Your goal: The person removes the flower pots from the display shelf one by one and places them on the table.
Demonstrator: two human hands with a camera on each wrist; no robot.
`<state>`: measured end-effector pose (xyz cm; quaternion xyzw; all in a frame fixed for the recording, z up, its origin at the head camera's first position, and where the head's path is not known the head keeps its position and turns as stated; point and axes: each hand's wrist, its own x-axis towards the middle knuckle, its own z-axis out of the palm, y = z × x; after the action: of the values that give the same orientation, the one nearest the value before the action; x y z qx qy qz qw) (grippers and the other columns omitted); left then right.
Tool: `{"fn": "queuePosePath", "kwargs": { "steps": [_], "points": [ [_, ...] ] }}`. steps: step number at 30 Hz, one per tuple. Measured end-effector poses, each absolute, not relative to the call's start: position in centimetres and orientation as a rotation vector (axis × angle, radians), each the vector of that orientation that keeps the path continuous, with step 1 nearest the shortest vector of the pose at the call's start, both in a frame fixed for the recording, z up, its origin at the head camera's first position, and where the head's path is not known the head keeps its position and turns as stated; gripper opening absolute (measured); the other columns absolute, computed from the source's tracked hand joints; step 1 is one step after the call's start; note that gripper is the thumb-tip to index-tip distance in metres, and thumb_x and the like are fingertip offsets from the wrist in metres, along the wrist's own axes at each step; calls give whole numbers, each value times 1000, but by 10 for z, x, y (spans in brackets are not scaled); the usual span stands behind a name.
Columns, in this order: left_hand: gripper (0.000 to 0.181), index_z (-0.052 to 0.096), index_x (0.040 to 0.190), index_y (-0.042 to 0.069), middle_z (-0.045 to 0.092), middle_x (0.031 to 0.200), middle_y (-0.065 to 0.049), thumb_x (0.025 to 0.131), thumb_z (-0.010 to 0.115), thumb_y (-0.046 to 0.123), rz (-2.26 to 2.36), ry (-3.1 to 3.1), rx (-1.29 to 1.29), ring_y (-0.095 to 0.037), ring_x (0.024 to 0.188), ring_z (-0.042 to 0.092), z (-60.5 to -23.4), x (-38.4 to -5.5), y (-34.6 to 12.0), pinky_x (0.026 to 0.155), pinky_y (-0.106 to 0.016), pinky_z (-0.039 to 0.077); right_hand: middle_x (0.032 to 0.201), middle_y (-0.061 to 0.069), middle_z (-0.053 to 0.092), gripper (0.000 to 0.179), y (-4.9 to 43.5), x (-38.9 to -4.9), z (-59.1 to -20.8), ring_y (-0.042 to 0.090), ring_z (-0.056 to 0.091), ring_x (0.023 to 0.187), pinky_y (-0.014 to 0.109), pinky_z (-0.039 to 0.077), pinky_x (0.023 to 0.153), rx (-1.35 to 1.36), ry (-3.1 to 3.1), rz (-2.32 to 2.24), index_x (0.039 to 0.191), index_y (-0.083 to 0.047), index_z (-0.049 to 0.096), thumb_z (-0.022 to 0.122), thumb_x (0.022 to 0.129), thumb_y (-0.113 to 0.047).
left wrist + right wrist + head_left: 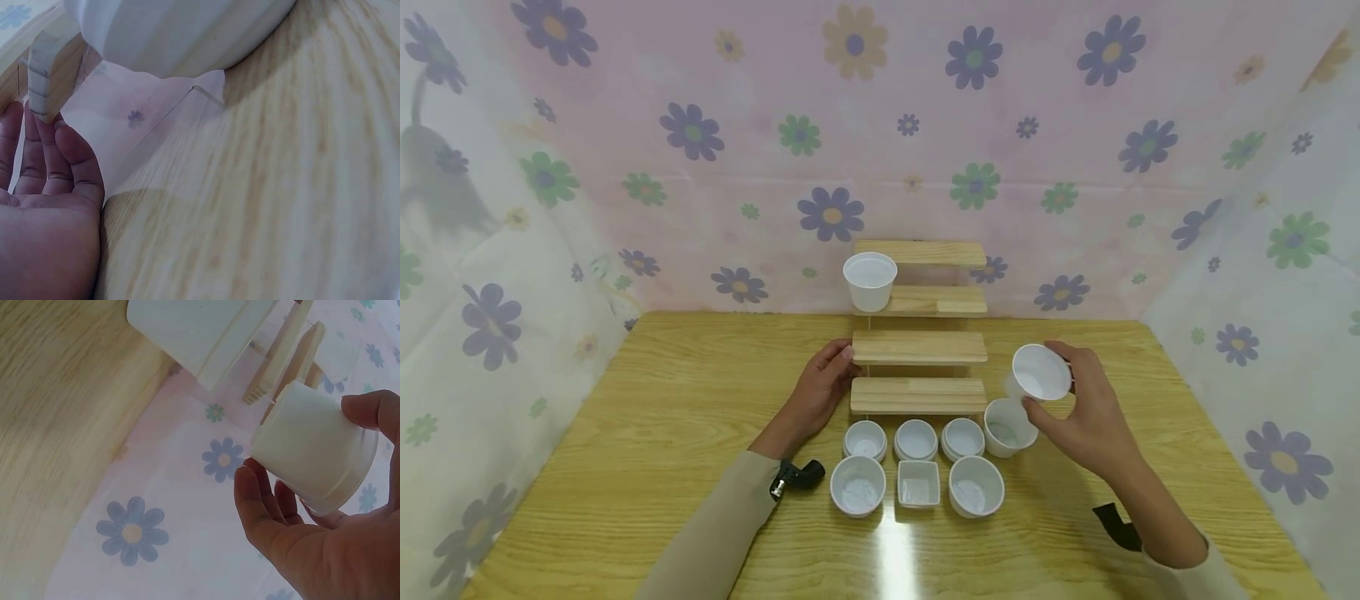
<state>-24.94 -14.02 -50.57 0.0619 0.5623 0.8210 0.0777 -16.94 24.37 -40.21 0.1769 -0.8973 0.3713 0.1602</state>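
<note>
A tiered wooden stand (919,347) has several pale slats rising toward the back wall. My left hand (822,390) grips the left end of a middle slat; in the left wrist view, its fingers and thumb lie around a slat end (55,75). One white cup (870,283) stands at the left on an upper slat. On the right, my right hand (1093,425) holds another white cup (1040,372) between thumb and fingers, its mouth facing the head camera. That held cup (315,444) is tilted in the right wrist view. Just below it, a white cup (1009,429) stands on the table.
Before the stand are three small round white bowls, including the middle one (916,439). Nearer me, a square white dish (918,485) sits between a left round bowl (858,486) and a right one (976,487). Flowered cloth (760,167) encloses the wooden table (700,400).
</note>
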Motion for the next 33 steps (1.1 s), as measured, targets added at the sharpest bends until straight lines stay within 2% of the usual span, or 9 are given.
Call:
{"fn": "queuePosePath", "kwargs": {
  "steps": [5,11,19,29,33],
  "points": [
    [12,62,121,20,64,109,0,112,56,24,2460,1685,183,-14,93,67,-506,-251,-140,90,-29,54,131,20,52,77,250,-165,-400,30,56,106,16,42,83,490,-2600,1022,147,5,44,85,82,-1],
    [12,63,121,20,64,108,1,113,55,24,2460,1680,209,-13,92,67,-505,-250,-139,88,-29,55,133,22,51,77,256,-162,-398,35,55,110,31,46,85,474,-2664,1008,147,8,41,83,83,-1],
    [12,64,118,23,65,106,3,114,53,23,2461,1680,217,-13,92,66,-504,-247,-139,87,-29,55,134,31,46,82,260,-160,-390,42,55,111,54,51,84,433,-2798,1007,146,14,33,82,82,1],
    [12,65,119,23,65,106,2,113,54,25,2458,1681,201,-13,92,66,-503,-246,-140,88,-28,54,133,34,47,80,269,-162,-383,47,55,112,57,54,86,332,-2994,1020,142,16,31,82,84,-6],
    [11,64,118,22,65,108,2,114,54,24,2461,1674,191,-13,92,66,-503,-246,-140,88,-28,54,130,36,49,82,275,-163,-384,48,58,109,55,56,82,333,-3042,999,140,17,31,85,84,-9]
  ]
}}
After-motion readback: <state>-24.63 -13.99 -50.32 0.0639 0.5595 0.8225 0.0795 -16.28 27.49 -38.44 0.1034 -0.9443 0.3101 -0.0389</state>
